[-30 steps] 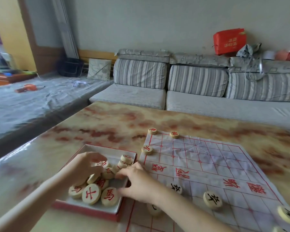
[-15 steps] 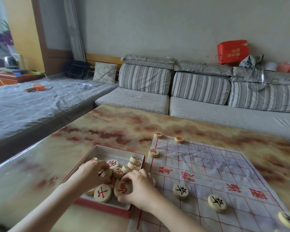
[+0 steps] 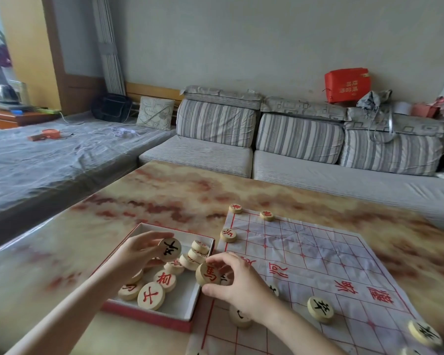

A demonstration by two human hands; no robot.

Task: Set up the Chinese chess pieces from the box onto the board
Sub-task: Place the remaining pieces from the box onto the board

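Observation:
A red-edged white box [image 3: 182, 307] sits on the table left of the paper board [image 3: 318, 267] and holds several round wooden pieces with red characters. My left hand [image 3: 136, 254] pinches a black-character piece [image 3: 169, 249] above the box. My right hand [image 3: 237, 280] pinches a red-character piece [image 3: 207, 274] at the box's right edge. On the board, red pieces [image 3: 228, 234] stand near the far-left corner and black pieces [image 3: 320, 309] on the near side.
The table [image 3: 164, 196] has a glossy marbled top. A grey striped sofa [image 3: 292, 149] runs behind it, and a covered bench stands to the left. A red bag [image 3: 347, 84] lies on the sofa back.
Both hands have lifted out of the pile in the box, each now holding one piece up with its face showing. The camera has tilted slightly.

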